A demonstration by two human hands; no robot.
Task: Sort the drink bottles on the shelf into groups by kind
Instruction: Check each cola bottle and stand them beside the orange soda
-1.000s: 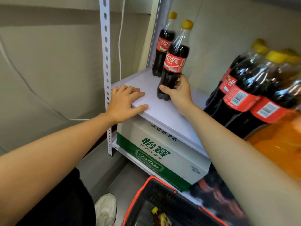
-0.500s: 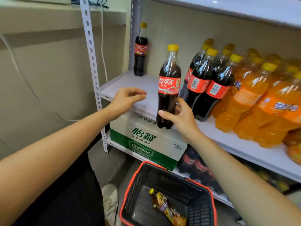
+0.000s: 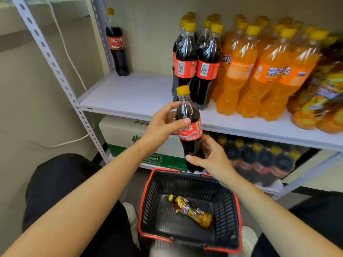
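I hold a cola bottle (image 3: 189,127) with a yellow cap and red label upright in front of the white shelf (image 3: 133,95), above the basket. My left hand (image 3: 163,125) grips its upper body and my right hand (image 3: 211,158) grips its lower part. A lone cola bottle (image 3: 117,47) stands at the shelf's back left corner. A cluster of cola bottles (image 3: 196,62) stands mid-shelf, with orange soda bottles (image 3: 263,71) to its right and yellow-labelled tea bottles (image 3: 323,97) at the far right.
A black basket with a red rim (image 3: 146,193) sits on the floor below my hands, with one tea bottle (image 3: 191,212) lying in it. Under the shelf are a white and green water carton (image 3: 122,132) and a shrink-wrapped cola pack (image 3: 258,160). A perforated upright (image 3: 61,76) stands left.
I lifted the cola bottle off the shelf's left part and brought it toward me over the basket. My left hand left the shelf edge and took the bottle's upper body.
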